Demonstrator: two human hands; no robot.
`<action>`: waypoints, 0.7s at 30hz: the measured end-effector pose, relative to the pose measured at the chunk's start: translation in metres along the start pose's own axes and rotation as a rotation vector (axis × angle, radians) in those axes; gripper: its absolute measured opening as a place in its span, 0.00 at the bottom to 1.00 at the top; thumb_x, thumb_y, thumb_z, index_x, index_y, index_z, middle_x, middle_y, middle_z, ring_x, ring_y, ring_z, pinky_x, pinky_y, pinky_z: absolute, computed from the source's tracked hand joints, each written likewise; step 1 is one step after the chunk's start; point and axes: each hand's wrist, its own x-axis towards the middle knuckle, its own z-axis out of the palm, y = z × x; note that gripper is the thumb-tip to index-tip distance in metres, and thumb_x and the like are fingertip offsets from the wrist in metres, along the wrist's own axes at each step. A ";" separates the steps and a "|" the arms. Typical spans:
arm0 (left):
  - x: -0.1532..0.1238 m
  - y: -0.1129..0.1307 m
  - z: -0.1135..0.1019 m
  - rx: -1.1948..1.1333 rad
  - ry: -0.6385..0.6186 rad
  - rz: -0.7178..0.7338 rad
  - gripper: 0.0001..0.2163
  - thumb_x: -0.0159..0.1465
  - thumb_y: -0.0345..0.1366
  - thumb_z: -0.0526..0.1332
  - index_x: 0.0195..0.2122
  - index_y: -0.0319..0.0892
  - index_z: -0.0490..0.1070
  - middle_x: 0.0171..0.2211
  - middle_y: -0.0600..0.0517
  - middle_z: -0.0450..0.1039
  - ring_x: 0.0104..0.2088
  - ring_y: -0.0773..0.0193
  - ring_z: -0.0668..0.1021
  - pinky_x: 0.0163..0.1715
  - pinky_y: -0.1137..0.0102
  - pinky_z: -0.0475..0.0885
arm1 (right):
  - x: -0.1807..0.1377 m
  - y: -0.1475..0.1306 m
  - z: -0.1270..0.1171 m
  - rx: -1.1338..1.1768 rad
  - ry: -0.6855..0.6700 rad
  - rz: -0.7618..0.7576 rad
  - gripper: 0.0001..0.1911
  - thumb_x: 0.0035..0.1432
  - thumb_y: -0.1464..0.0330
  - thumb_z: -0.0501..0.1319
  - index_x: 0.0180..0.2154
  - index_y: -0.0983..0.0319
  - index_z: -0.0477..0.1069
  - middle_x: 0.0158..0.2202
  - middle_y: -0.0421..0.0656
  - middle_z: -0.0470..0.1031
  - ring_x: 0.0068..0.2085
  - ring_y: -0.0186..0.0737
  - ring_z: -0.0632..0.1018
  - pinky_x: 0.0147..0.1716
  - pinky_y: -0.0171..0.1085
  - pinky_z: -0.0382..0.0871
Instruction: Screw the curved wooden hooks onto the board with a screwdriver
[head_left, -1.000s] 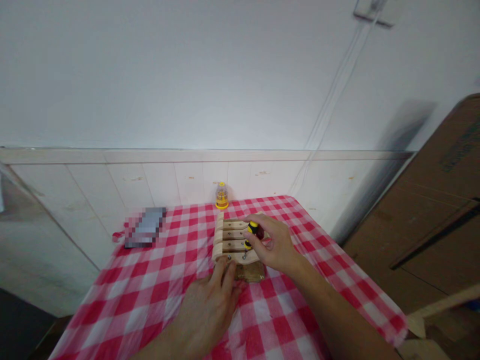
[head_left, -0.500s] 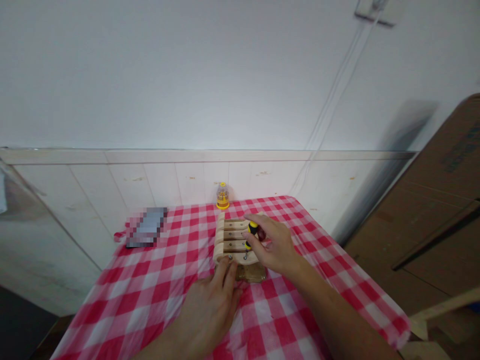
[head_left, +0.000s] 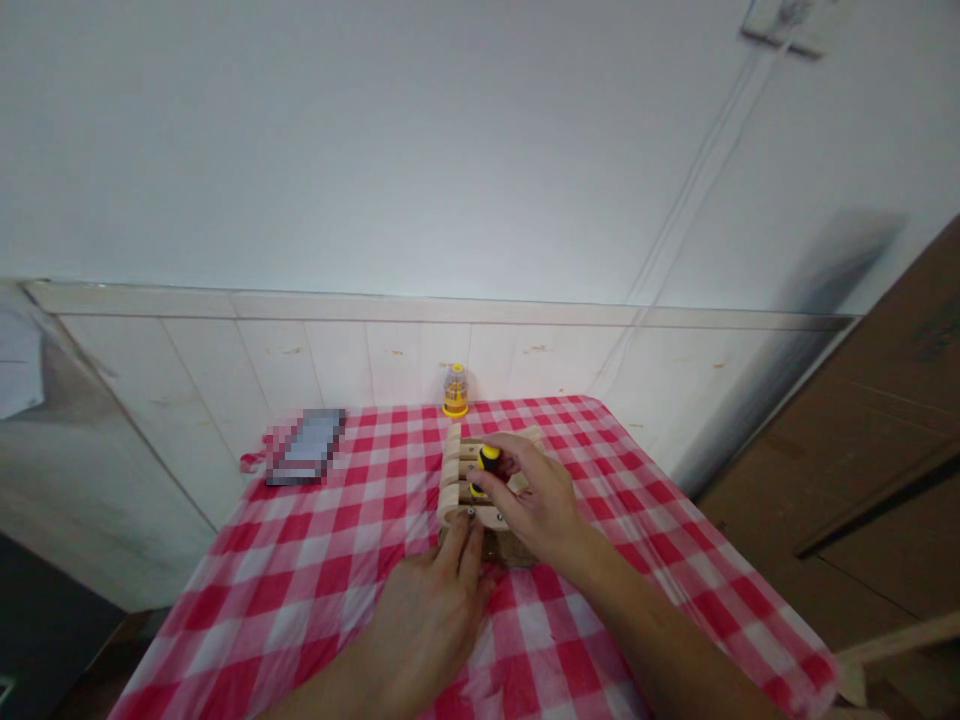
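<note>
A slatted wooden piece point(head_left: 448, 497) with small screws in its slats lies on the table. A brown translucent item point(head_left: 514, 549), its kind unclear, shows under its near edge. My right hand point(head_left: 536, 500) is closed around a yellow-and-black screwdriver point(head_left: 489, 458), held nearly upright with its tip down by the left screw of the nearest slat. My left hand point(head_left: 439, 605) rests at the near left of the wood. Its fingers are stretched forward, and the fingertips touch the near slat beside that screw. The left thumb is mostly hidden.
A clear and yellow screwdriver-bit container point(head_left: 455, 392) stands at the back by the wall. A phone-like slab point(head_left: 309, 447), pixelated, lies at the back left. Red-and-white checked cloth point(head_left: 322, 560) covers the table. Large cardboard point(head_left: 847, 480) leans at the right.
The screwdriver in my right hand has shifted from the right screw of the near slat to the left one. My left hand stays on the wood. The view has swung slightly left.
</note>
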 end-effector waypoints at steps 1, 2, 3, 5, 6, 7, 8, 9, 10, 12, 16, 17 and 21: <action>0.000 0.000 0.000 0.014 0.014 -0.006 0.14 0.72 0.29 0.56 0.53 0.41 0.77 0.59 0.37 0.75 0.47 0.50 0.84 0.33 0.62 0.84 | 0.000 0.000 0.001 -0.003 -0.007 0.003 0.12 0.68 0.65 0.66 0.52 0.55 0.75 0.42 0.44 0.86 0.40 0.42 0.86 0.41 0.39 0.81; 0.000 -0.001 0.001 0.019 0.021 -0.009 0.14 0.72 0.29 0.55 0.54 0.40 0.76 0.59 0.36 0.75 0.47 0.50 0.84 0.33 0.62 0.84 | -0.001 0.001 0.001 -0.006 -0.015 0.002 0.12 0.68 0.65 0.67 0.52 0.55 0.75 0.42 0.44 0.86 0.40 0.43 0.86 0.42 0.40 0.81; 0.000 -0.001 0.001 0.021 0.027 -0.011 0.14 0.72 0.29 0.55 0.54 0.39 0.76 0.59 0.36 0.75 0.47 0.49 0.84 0.33 0.61 0.84 | -0.001 0.001 0.002 -0.009 -0.027 0.004 0.13 0.68 0.65 0.67 0.53 0.55 0.75 0.43 0.44 0.86 0.41 0.43 0.86 0.42 0.40 0.80; 0.000 -0.001 0.003 0.010 0.038 -0.004 0.15 0.72 0.29 0.55 0.55 0.38 0.75 0.59 0.35 0.74 0.48 0.49 0.84 0.33 0.61 0.84 | -0.002 0.003 0.003 -0.011 -0.051 0.020 0.13 0.68 0.65 0.67 0.53 0.56 0.75 0.43 0.44 0.86 0.41 0.44 0.86 0.42 0.41 0.80; 0.000 -0.001 0.003 0.005 0.042 -0.003 0.15 0.72 0.29 0.54 0.56 0.38 0.75 0.60 0.34 0.74 0.48 0.49 0.84 0.33 0.61 0.84 | -0.002 0.003 0.003 -0.010 -0.061 0.032 0.13 0.68 0.65 0.67 0.53 0.56 0.75 0.43 0.45 0.86 0.42 0.44 0.86 0.42 0.41 0.81; 0.000 -0.001 0.004 0.001 0.046 -0.003 0.15 0.72 0.28 0.54 0.56 0.38 0.75 0.59 0.34 0.74 0.47 0.49 0.84 0.33 0.61 0.84 | -0.002 0.004 0.004 -0.007 -0.068 0.040 0.13 0.68 0.65 0.67 0.53 0.56 0.75 0.44 0.45 0.86 0.42 0.45 0.86 0.42 0.41 0.81; 0.000 -0.001 0.004 -0.002 0.048 -0.006 0.15 0.72 0.28 0.54 0.56 0.38 0.74 0.59 0.34 0.74 0.47 0.49 0.84 0.33 0.61 0.84 | -0.002 0.004 0.004 0.001 -0.072 0.039 0.14 0.68 0.65 0.67 0.54 0.56 0.74 0.45 0.45 0.86 0.43 0.44 0.86 0.43 0.41 0.81; 0.000 -0.001 0.003 -0.005 0.047 -0.008 0.15 0.72 0.28 0.55 0.56 0.38 0.74 0.59 0.34 0.75 0.46 0.49 0.84 0.32 0.61 0.84 | -0.002 0.004 0.005 0.012 -0.073 0.025 0.14 0.68 0.66 0.66 0.55 0.56 0.74 0.46 0.45 0.86 0.44 0.44 0.86 0.44 0.41 0.81; 0.000 0.000 0.003 -0.008 0.047 -0.012 0.15 0.71 0.28 0.55 0.55 0.38 0.74 0.59 0.34 0.75 0.46 0.49 0.84 0.33 0.61 0.84 | -0.001 0.004 0.005 0.027 -0.074 0.004 0.15 0.69 0.67 0.65 0.56 0.56 0.74 0.47 0.45 0.86 0.45 0.44 0.86 0.45 0.41 0.81; 0.000 0.000 0.001 -0.021 0.043 -0.019 0.14 0.71 0.28 0.56 0.55 0.38 0.74 0.58 0.34 0.75 0.46 0.50 0.84 0.33 0.61 0.84 | -0.001 0.002 0.005 0.059 -0.085 -0.039 0.16 0.69 0.69 0.64 0.57 0.55 0.73 0.49 0.46 0.85 0.47 0.43 0.86 0.48 0.42 0.80; 0.001 0.000 -0.002 -0.070 0.005 -0.034 0.15 0.71 0.27 0.55 0.57 0.39 0.74 0.60 0.35 0.74 0.46 0.52 0.84 0.36 0.61 0.85 | -0.002 -0.002 0.004 0.111 -0.124 -0.002 0.20 0.67 0.72 0.62 0.58 0.54 0.72 0.51 0.45 0.84 0.50 0.45 0.85 0.52 0.45 0.79; 0.001 0.000 -0.002 -0.074 -0.004 -0.037 0.16 0.71 0.27 0.55 0.57 0.39 0.74 0.61 0.35 0.73 0.47 0.51 0.84 0.37 0.61 0.85 | -0.002 -0.003 0.004 0.131 -0.135 0.032 0.20 0.66 0.72 0.62 0.59 0.54 0.72 0.51 0.45 0.84 0.50 0.45 0.84 0.52 0.46 0.80; 0.001 0.000 -0.001 -0.056 -0.007 -0.046 0.16 0.72 0.28 0.54 0.57 0.38 0.73 0.60 0.33 0.74 0.46 0.51 0.85 0.38 0.60 0.85 | -0.003 -0.001 0.007 0.241 -0.158 0.142 0.20 0.66 0.72 0.62 0.57 0.54 0.72 0.49 0.45 0.83 0.48 0.43 0.85 0.50 0.45 0.80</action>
